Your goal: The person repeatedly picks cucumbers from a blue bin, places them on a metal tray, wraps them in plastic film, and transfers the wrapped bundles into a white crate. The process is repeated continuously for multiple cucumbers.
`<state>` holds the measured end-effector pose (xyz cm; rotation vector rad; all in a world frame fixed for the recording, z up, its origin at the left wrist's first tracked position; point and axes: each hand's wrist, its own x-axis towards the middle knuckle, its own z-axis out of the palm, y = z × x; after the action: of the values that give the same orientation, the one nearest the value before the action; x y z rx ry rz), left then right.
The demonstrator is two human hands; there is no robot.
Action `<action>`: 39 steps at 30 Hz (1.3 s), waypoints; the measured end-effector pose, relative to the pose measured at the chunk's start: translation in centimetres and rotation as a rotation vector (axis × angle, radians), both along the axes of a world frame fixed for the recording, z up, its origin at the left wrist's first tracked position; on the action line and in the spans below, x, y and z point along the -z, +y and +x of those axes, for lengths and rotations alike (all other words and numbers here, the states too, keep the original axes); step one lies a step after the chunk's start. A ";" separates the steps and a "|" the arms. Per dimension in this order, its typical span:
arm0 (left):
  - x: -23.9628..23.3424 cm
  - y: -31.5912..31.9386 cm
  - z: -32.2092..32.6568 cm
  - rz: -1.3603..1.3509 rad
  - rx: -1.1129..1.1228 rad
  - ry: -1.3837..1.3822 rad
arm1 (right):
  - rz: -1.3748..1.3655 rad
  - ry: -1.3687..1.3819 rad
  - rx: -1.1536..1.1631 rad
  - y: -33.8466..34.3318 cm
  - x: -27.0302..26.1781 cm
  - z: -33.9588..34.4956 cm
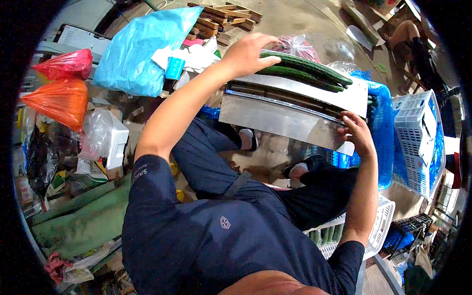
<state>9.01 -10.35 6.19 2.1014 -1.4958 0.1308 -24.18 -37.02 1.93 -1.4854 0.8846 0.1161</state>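
Note:
Several long dark green cucumbers (309, 72) lie side by side on the white upper surface of a metal tray-like stand (280, 116). My left hand (252, 55) is at their left end, thumb stretched over the cucumbers and fingers spread apart; whether it grips them is not clear. A slot with a blue-edged metal strip (284, 105) runs along the stand below the cucumbers. At the right end of this strip is my right hand (356, 134), its fingers curled near the edge; I cannot tell if anything is between them.
A blue crate (383, 136) stands right of the stand, beside a white crate (416, 143). Another white crate (385, 221) holds cucumbers near my right elbow. Far left are a light-blue bag (140, 55), a red bag (68, 64) and an orange bag (62, 101). A seated person (409, 48) is at upper right.

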 end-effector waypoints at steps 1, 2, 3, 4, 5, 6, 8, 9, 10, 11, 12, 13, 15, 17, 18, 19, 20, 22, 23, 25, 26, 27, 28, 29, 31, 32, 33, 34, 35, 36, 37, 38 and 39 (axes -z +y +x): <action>-0.3 1.9 -0.6 0.049 -0.064 0.269 | 0.066 -0.002 -0.040 -0.9 0.4 -0.2; -0.1 3.9 -1.0 0.101 -0.133 0.536 | 0.092 0.001 -0.048 -1.0 0.2 0.1; 0.2 5.7 -1.4 0.153 -0.200 0.802 | 0.117 0.004 -0.054 -1.0 -0.2 0.3; 1.0 7.4 -2.2 0.192 -0.250 0.921 | 0.178 0.001 -0.079 -1.3 -0.4 0.6; 1.6 8.5 -3.0 0.233 -0.298 1.040 | 0.177 0.003 -0.044 -1.0 -0.4 0.8; 1.7 9.1 -3.9 0.309 -0.339 1.056 | 0.210 -0.003 -0.047 -1.2 -0.1 1.1; 3.2 9.5 -4.5 0.357 -0.340 1.123 | 0.264 -0.006 -0.057 -1.2 0.5 1.1; 3.2 8.9 -4.7 0.369 -0.345 1.186 | 0.279 -0.004 -0.068 -1.5 0.4 1.1; 3.0 8.1 -4.9 0.384 -0.346 1.248 | 0.294 -0.002 -0.075 -1.7 0.5 0.9; 3.0 7.5 -5.1 0.401 -0.342 1.310 | 0.304 -0.035 -0.060 -1.8 1.2 0.6; 3.6 7.1 -4.9 0.385 -0.345 1.382 | 0.292 -0.019 -0.057 -1.9 1.4 0.7; 4.6 6.8 -4.3 0.364 -0.338 1.449 | 0.271 -0.008 -0.051 -1.8 1.3 1.2; 6.1 6.7 -3.8 0.340 -0.332 1.602 | 0.297 -0.006 -0.002 -1.5 1.8 1.6; 6.5 6.7 -4.0 0.226 -0.350 1.661 | 0.288 -0.065 0.058 -1.8 3.3 1.6; 7.6 7.4 -3.7 0.134 -0.347 1.666 | 0.288 -0.099 0.095 -1.6 3.4 1.5; 7.7 7.7 -3.8 0.047 -0.350 1.666 | 0.296 -0.135 0.132 -1.3 3.3 1.2; 7.9 7.7 -4.0 0.024 -0.361 1.647 | 0.304 -0.179 0.163 -1.4 3.1 0.7; 7.0 9.0 -5.1 -0.014 -0.413 1.610 | 0.269 -0.256 0.152 -0.8 2.2 -0.5; 6.4 9.9 -5.9 -0.068 -0.396 1.591 | 0.258 -0.293 0.142 -0.4 1.8 -1.3; 4.4 11.3 -8.0 -0.177 -0.348 1.549 | 0.226 -0.270 0.113 -0.3 0.8 -4.2; 2.8 12.3 -9.2 -0.229 -0.348 1.536 | 0.223 -0.332 0.136 0.5 0.0 -5.2; 2.7 13.8 -9.5 -0.308 -0.335 1.532 | 0.209 -0.392 0.159 0.9 -1.2 -6.0; 1.6 14.7 -9.8 -0.388 -0.301 1.511 | 0.202 -0.492 0.181 0.8 -2.1 -6.7; 0.2 14.7 -9.7 -0.469 -0.259 1.495 | 0.186 -0.590 0.206 0.5 -3.2 -7.2; -1.4 12.9 -8.3 -0.658 -0.175 1.396 | 0.182 -0.839 0.242 -0.3 -5.3 -5.5; -1.7 10.7 -7.1 -0.747 -0.185 1.339 | 0.098 -0.876 0.324 -0.7 -5.8 -3.9; -1.3 8.3 -5.6 -0.799 -0.209 1.295 | -0.140 -0.752 0.391 -0.2 -6.5 -1.0; -0.1 5.7 -4.0 -0.783 -0.240 1.112 | -0.217 -0.725 0.412 -1.0 -5.2 1.5; 1.7 4.2 -2.2 -0.679 -0.263 0.909 | -0.442 -0.707 0.269 -1.8 -3.5 4.1; 4.5 3.2 -0.3 -0.605 -0.244 0.752 | -0.819 -0.611 0.012 -3.0 -1.4 6.2; 5.9 1.9 0.6 -0.349 -0.311 0.397 | -0.788 -0.522 -0.013 -3.7 0.5 7.2; 6.6 1.1 0.4 -0.191 -0.287 0.344 | -0.839 -0.402 -0.099 -3.9 1.9 7.9; 7.0 0.5 -0.1 -0.030 -0.264 0.287 | -1.044 -0.406 -0.239 -3.7 2.2 8.5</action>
<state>8.87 -9.82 -0.84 2.1781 -1.0426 -0.0506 -15.64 -40.70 -0.29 -2.4605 0.4112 -0.5372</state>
